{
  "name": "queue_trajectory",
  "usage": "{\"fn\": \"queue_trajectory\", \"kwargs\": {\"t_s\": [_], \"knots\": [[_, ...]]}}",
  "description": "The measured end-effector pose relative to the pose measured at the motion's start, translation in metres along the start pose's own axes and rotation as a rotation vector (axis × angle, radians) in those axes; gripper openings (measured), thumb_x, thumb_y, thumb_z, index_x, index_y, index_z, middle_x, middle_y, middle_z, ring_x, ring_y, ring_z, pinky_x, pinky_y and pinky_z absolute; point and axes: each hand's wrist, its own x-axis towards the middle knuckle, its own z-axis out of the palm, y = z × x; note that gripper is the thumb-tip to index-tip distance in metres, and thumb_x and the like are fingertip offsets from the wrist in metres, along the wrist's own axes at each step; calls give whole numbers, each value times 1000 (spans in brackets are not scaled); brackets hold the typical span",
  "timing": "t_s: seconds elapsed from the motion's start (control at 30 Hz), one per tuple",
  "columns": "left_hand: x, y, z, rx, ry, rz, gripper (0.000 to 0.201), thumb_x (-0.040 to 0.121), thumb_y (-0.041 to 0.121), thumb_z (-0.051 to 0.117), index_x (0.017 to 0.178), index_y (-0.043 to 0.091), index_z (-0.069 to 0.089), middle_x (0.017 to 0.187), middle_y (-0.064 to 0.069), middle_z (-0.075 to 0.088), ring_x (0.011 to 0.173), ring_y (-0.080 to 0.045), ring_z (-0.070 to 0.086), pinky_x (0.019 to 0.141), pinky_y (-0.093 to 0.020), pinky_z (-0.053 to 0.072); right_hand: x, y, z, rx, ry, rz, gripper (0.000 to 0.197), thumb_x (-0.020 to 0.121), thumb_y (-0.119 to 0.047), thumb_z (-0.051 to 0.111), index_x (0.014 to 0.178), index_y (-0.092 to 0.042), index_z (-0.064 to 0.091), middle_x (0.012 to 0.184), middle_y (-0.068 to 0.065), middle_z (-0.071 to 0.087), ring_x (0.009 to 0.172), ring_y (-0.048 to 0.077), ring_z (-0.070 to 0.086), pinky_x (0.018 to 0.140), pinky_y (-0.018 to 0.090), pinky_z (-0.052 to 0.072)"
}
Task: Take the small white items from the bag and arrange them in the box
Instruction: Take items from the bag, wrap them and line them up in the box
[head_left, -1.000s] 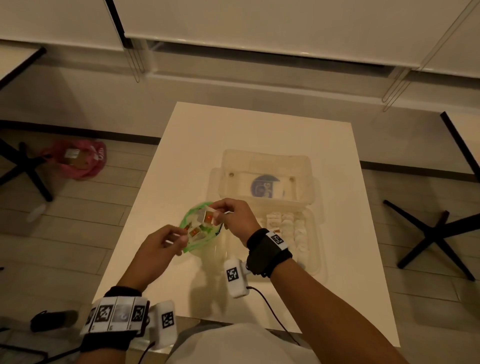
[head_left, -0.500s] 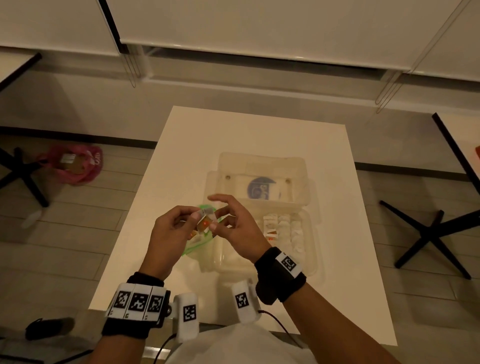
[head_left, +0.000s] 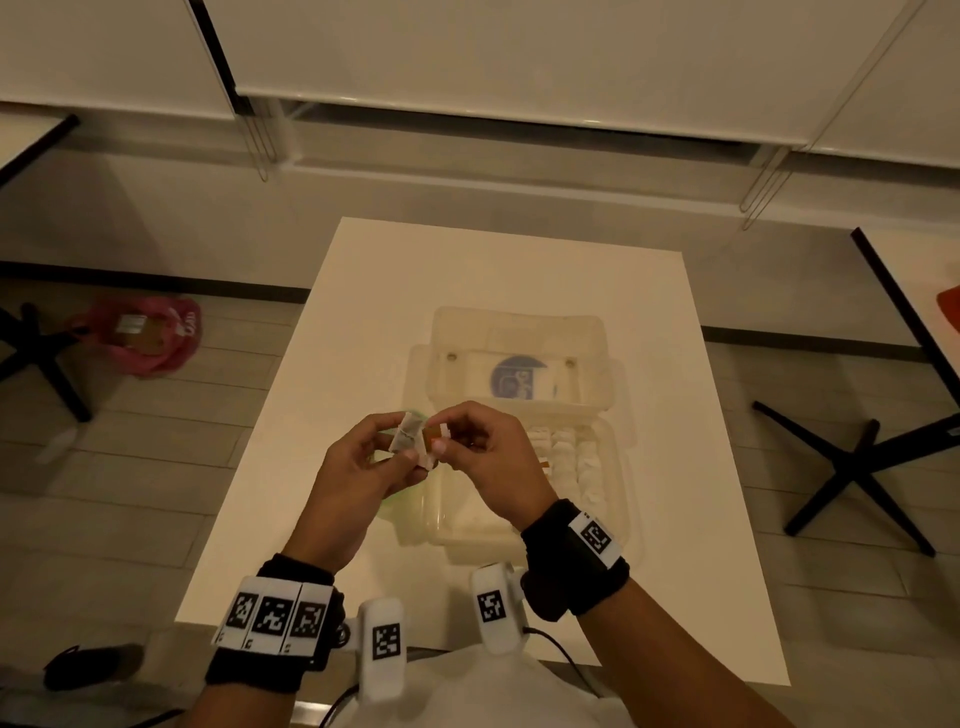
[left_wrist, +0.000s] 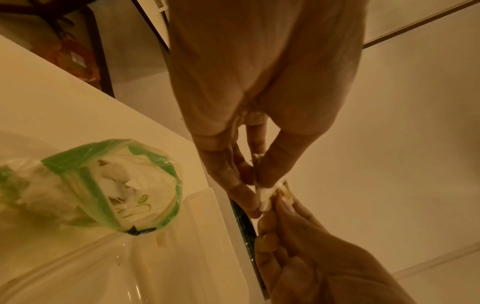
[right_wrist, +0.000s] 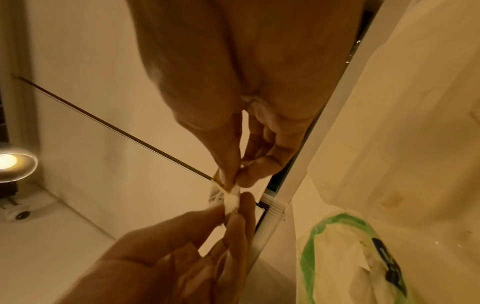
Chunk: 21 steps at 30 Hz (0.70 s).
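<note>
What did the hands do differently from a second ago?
The left hand let go of the green bag, which now sits on the table. Both hands lifted small white packets out, and the right hand pinches them too. The box and its rows stayed put.

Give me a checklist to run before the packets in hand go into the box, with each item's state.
1. Left hand pinches the small white packets: ok.
2. Right hand pinches the same packets: ok.
3. Packets separated so one can be placed alone: cannot tell; both hands meet on them.
4. Box open on the table, lid folded back: ok.
5. Free space in the box beside the rows of packets already laid: ok, the left part looks bare.
6. Bag open on the table with more packets inside: ok.
</note>
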Motion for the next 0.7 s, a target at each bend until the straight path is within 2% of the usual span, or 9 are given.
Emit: {"fn": "queue_trajectory", "kwargs": {"t_s": [0.07,0.17,0.23,0.37,0.5,0.57,0.63,0.7], "knots": [[-1,0,0,3,-19,-9,24,94,-3,60,110,12,70,99,-9,71,92,-23,71,86,-33,59,1,-1,-2,-19,3,17,11,84,-5,70,94,-10,70,88,16,70,82,35,66,78,48,57],[-2,-1,0,12,-14,-22,16,94,0,62,106,9,67,102,-15,71,90,-22,68,76,-33,53,0,-5,-2,-62,22,34,4,87,-11,72,88,-14,70,92,9,70,74,16,64,68,30,52],[-1,-1,1,-10,2,-36,14,93,0,62,105,7,64,100,-17,72,85,-20,66,70,-31,46,-1,-8,-1,-37,48,45,5,88,-10,70,86,-14,69,93,11,70,72,11,60,66,24,48],[-2,-3,2,-86,12,-66,16,94,-1,61,106,8,65,94,-14,73,84,-21,67,75,-31,49,-3,-14,0,19,49,63,7,90,-4,66,89,-10,69,84,18,67,70,13,56,63,25,49],[-4,-3,6,-211,11,-80,20,91,-5,62,108,6,65,105,-19,71,90,-28,71,80,-26,59,-4,-15,-1,0,15,30,17,87,-2,69,101,-11,71,76,5,63,70,12,56,68,23,48],[-5,-4,8,-260,15,-81,21,92,-7,60,109,5,65,110,-19,72,92,-29,72,79,-25,60,-4,-16,-2,25,40,62,28,84,-3,72,110,-13,65,77,4,64,70,10,58,69,22,49],[-5,-4,10,-292,16,-81,24,92,-7,59,113,3,64,112,-18,72,94,-30,73,79,-25,60,-3,-18,-3,38,60,96,29,83,-3,75,108,-11,63,78,3,66,68,8,59,66,20,48],[-6,-2,12,-315,12,-76,27,91,-6,60,117,0,62,112,-19,72,95,-31,74,80,-26,60,0,-21,-5,12,52,92,17,84,-3,73,99,-9,69,77,5,66,66,6,58,62,18,46]]}}
